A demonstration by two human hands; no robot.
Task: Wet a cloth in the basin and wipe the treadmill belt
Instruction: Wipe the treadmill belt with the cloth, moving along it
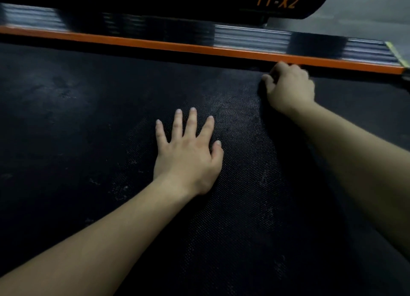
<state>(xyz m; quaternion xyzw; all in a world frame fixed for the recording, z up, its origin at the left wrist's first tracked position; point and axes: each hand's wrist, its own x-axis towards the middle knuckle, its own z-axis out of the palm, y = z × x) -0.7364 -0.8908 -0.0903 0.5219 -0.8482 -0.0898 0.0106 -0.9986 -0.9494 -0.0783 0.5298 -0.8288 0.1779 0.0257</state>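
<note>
– Status, hands vs treadmill belt?
– Both on it. The left hand lies flat, fingers spread, well short of the orange rail. The right hand is curled, just beside the rail; what it grips is too dark to tell.
– Room?
– Wide belt stretches left of both hands along the rail. The rail bounds the far edge, ending just right of the right hand.

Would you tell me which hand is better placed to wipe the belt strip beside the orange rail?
Right. The right hand is curled, seemingly round a dark cloth, on the black textured treadmill belt beside the orange side rail; the left hand lies flat, empty, farther from it.
</note>
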